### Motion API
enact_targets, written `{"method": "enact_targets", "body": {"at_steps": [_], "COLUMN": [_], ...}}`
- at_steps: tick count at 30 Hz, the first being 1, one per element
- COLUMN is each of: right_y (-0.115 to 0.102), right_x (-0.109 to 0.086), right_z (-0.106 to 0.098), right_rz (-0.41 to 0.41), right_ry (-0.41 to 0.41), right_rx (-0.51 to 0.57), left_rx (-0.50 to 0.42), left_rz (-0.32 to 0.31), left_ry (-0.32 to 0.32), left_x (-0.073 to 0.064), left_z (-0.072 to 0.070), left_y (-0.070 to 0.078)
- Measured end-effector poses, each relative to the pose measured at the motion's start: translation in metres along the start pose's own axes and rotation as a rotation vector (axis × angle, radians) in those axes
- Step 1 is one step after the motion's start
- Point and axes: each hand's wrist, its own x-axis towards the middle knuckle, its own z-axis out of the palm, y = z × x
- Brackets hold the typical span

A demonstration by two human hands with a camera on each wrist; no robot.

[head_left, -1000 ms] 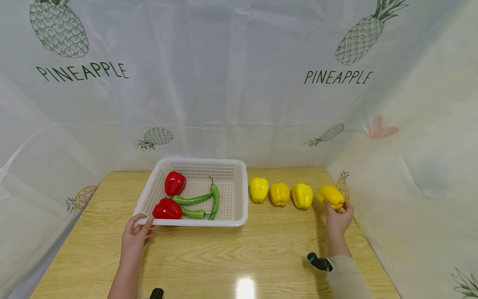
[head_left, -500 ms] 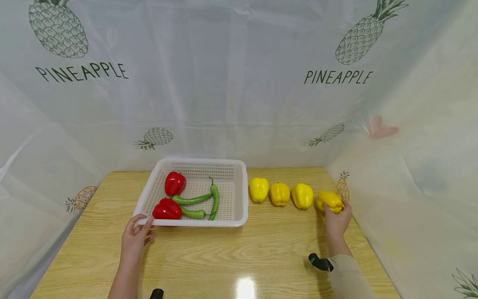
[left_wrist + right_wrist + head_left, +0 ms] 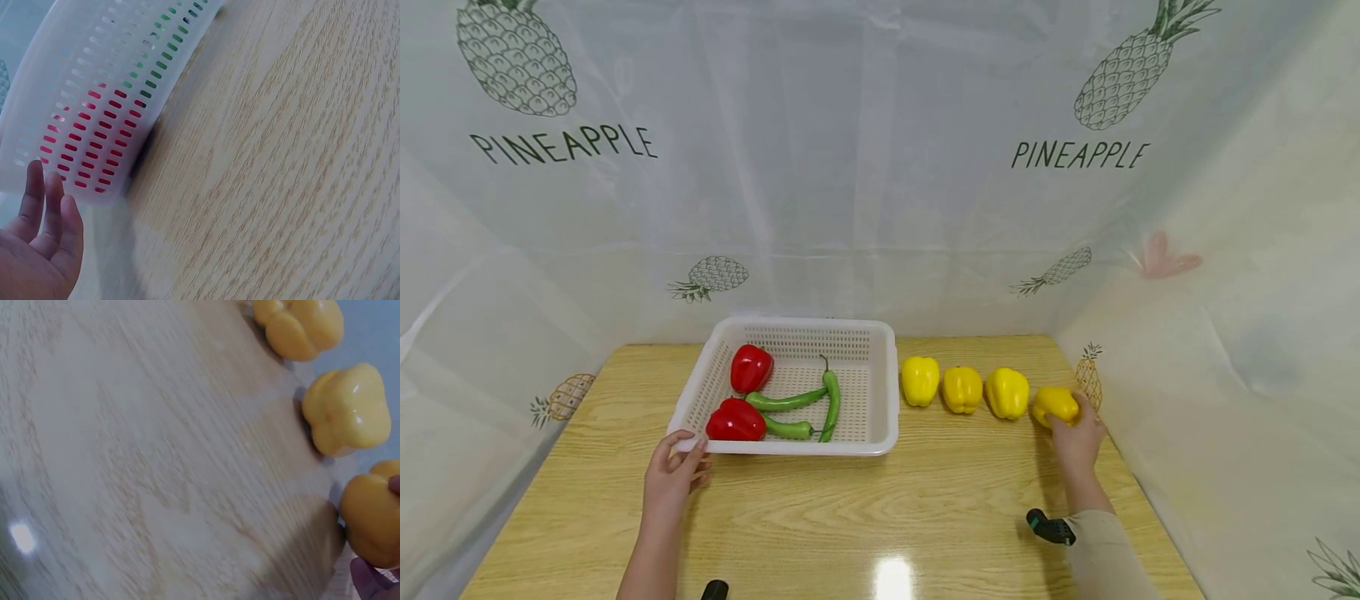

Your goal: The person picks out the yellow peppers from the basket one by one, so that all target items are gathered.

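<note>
In the head view my left hand [image 3: 672, 473] holds the front left corner of a white plastic basket [image 3: 880, 433]. The left wrist view has several fingers [image 3: 53, 212] beside the slotted basket wall. Inside the basket lie two red bell peppers [image 3: 752, 368] and several long green chili peppers [image 3: 787, 401]. My right hand [image 3: 1078, 437] grips a yellow bell pepper [image 3: 1055, 406] at the right end of a row. To its left stand the other yellow bell peppers [image 3: 1007, 392]. The right wrist view shows the gripped pepper [image 3: 374, 519], with the hand mostly cut off.
The basket and peppers are on a wooden table [image 3: 865, 508]. Behind it hangs a pale curtain [image 3: 850, 208] with pineapple prints, which also runs down both sides. The curtain's right side comes close to my right hand.
My right hand has lowered the yellow bell pepper slightly and shifted it left toward the row, turning it. My left hand and the basket stay put.
</note>
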Motion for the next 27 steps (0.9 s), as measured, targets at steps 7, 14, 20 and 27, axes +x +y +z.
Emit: {"method": "enact_targets", "body": {"at_steps": [7,14,20,27], "right_y": [-0.005,-0.015,-0.018,-0.027], "right_x": [-0.002,-0.005,-0.004,-0.001], "right_z": [-0.006,-0.012,-0.015,-0.025], "right_rz": [-0.001,0.045,0.054,-0.004], "right_ry": [-0.088,-0.118,-0.169,-0.346], "right_rx": [-0.077,-0.090,-0.110,-0.288], "left_rx": [-0.021,-0.005,-0.005,-0.009], "left_rz": [-0.020,-0.013,-0.014,-0.012], "left_ry": [0.016,0.006,0.007,0.004], "left_x": [0.000,0.000,0.000,0.000], "left_z": [0.002,0.001,0.002,0.001], "left_y": [0.001,0.001,0.002,0.002]}}
